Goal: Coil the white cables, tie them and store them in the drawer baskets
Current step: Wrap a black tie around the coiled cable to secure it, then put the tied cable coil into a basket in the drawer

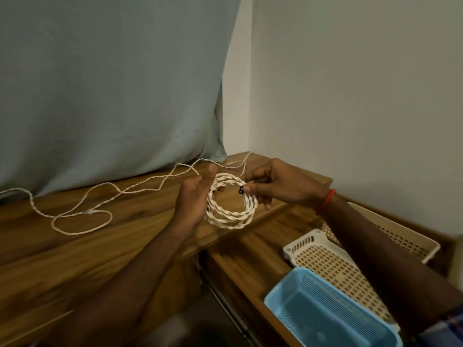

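White cable coil point(226, 220) is held in the air over the front edge of the surface point(125, 246), ring face toward the camera. Left hand point(194, 196): grip curled round the coil's left rim. Right hand point(278, 182): grip pinching a small black piece point(241, 190), probably the tie, at the upper right rim. The blue basket point(280, 284) lies below and to the right, nearer the right hand. Loose cable point(88, 212) trails left.

Dim, warm indoor light; soft picture.
The plain pale wall point(363, 83) is the brightest part, the bottom edge falls dark and blurred, the brown wooden tabletop point(82, 249) has a weak sheen, and straight lines bend near the edges.
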`<state>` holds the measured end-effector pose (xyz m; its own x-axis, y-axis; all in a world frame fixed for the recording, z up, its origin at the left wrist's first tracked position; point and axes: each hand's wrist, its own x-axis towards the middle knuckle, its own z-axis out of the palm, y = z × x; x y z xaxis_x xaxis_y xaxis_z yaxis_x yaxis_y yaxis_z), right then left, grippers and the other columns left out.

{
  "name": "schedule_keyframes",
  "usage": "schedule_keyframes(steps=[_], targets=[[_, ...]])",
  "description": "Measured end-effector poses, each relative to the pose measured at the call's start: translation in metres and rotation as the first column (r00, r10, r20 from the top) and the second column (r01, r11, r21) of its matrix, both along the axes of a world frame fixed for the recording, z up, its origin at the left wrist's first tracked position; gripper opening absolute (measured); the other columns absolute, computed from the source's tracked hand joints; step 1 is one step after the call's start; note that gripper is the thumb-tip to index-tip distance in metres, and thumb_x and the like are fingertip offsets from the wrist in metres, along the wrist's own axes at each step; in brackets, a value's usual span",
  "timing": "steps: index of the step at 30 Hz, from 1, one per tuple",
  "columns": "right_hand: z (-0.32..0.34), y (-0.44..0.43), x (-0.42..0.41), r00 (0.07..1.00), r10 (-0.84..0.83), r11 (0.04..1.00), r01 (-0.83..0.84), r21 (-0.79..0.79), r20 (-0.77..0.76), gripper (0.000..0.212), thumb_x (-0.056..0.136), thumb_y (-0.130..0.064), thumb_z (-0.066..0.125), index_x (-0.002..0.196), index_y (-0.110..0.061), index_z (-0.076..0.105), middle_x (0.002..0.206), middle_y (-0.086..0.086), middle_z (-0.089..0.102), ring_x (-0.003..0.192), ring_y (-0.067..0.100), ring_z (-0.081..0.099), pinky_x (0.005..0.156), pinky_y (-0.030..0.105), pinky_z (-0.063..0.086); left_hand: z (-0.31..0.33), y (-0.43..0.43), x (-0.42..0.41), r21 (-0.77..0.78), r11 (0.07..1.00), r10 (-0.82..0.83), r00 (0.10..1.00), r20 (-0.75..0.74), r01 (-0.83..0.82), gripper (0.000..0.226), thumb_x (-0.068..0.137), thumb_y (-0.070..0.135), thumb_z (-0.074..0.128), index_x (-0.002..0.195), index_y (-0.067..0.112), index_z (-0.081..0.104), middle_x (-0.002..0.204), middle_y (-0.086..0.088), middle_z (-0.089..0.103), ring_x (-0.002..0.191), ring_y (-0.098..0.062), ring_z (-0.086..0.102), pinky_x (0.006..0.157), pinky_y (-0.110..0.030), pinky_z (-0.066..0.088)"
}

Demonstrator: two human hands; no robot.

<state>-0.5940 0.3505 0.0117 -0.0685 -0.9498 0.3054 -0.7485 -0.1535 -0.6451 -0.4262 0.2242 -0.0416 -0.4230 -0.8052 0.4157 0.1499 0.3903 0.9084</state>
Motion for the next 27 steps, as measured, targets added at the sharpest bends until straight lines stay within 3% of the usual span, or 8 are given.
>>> schedule_keyframes(steps=[4,8,10,12,15,20,24,27], targets=[[-0.009,0.037,-0.031,0.989,-0.068,0.998,0.068,0.011,0.129,0.028,0.089,-0.02,0.073,0.114,-0.009,0.074,0.077,0.002,0.078,0.059,0.016,0.07,0.065,0.027,0.059,-0.005,0.027,-0.035,0.035,0.995,-0.096,0.995,0.042,0.094,0.059,0.086,0.065,0.051,0.063,0.012,0.065,0.056,-0.004,0.065,0.052,-0.013,0.059,0.057,-0.025,0.048],[-0.02,0.065,-0.06,0.969,-0.163,0.985,0.169,-0.018,0.186,0.021,0.087,-0.02,0.075,0.105,-0.01,0.077,0.077,-0.001,0.078,0.057,0.013,0.069,0.062,0.022,0.057,-0.018,0.048,-0.064,0.264,0.934,-0.257,0.966,0.023,0.242,0.051,0.079,0.065,0.056,0.085,0.018,0.076,0.084,-0.01,0.078,0.077,-0.025,0.075,0.075,-0.039,0.059],[-0.027,0.075,-0.073,0.954,-0.214,0.973,0.226,-0.038,0.21,0.019,0.087,-0.02,0.075,0.103,-0.008,0.077,0.079,0.001,0.078,0.058,0.014,0.069,0.061,0.022,0.057,-0.027,0.054,-0.078,0.289,0.906,-0.33,0.944,0.024,0.31,0.049,0.08,0.06,0.062,0.099,0.017,0.076,0.097,-0.013,0.078,0.087,-0.027,0.075,0.077,-0.04,0.058],[-0.033,0.084,-0.087,0.93,-0.258,0.957,0.283,-0.065,0.261,0.02,0.087,-0.019,0.075,0.102,-0.005,0.077,0.082,0.006,0.078,0.062,0.018,0.07,0.061,0.024,0.059,-0.034,0.059,-0.088,0.304,0.886,-0.377,0.926,0.035,0.349,0.046,0.082,0.051,0.067,0.107,0.014,0.074,0.102,-0.016,0.076,0.083,-0.025,0.072,0.068,-0.034,0.057],[-0.044,0.096,-0.11,0.887,-0.332,0.923,0.376,-0.083,0.322,0.018,0.088,-0.02,0.074,0.097,-0.004,0.077,0.083,0.013,0.077,0.065,0.022,0.068,0.065,0.032,0.058,-0.043,0.066,-0.106,0.336,0.858,-0.435,0.897,0.075,0.388,0.038,0.084,0.043,0.072,0.106,0.012,0.073,0.103,-0.017,0.075,0.078,-0.024,0.07,0.062,-0.029,0.057],[-0.063,0.108,-0.133,0.87,-0.377,0.905,0.419,-0.074,0.317,0.013,0.09,-0.018,0.073,0.097,-0.009,0.078,0.079,0.006,0.077,0.061,0.017,0.068,0.059,0.027,0.057,-0.052,0.079,-0.133,0.31,0.843,-0.497,0.857,0.138,0.439,0.03,0.088,0.034,0.073,0.103,0.008,0.072,0.086,-0.008,0.077,0.071,-0.019,0.071,0.058,-0.025,0.058],[-0.073,0.112,-0.145,0.859,-0.42,0.886,0.458,-0.071,0.292,0.015,0.091,-0.019,0.072,0.1,-0.008,0.077,0.079,0.007,0.077,0.061,0.016,0.069,0.057,0.025,0.056,-0.062,0.087,-0.157,0.254,0.881,-0.441,0.887,0.139,0.398,0.027,0.086,0.021,0.078,0.106,0.005,0.07,0.086,-0.017,0.076,0.069,-0.027,0.065,0.056,-0.025,0.055],[-0.076,0.118,-0.156,0.828,-0.438,0.873,0.485,-0.055,0.349,0.016,0.091,-0.017,0.072,0.102,-0.006,0.076,0.08,0.01,0.076,0.058,0.011,0.067,0.055,0.022,0.055,-0.065,0.092,-0.172,0.286,0.874,-0.433,0.896,0.095,0.392,0.026,0.085,0.014,0.079,0.104,0.001,0.067,0.076,-0.016,0.072,0.059,-0.021,0.058,0.051,-0.023,0.05]])
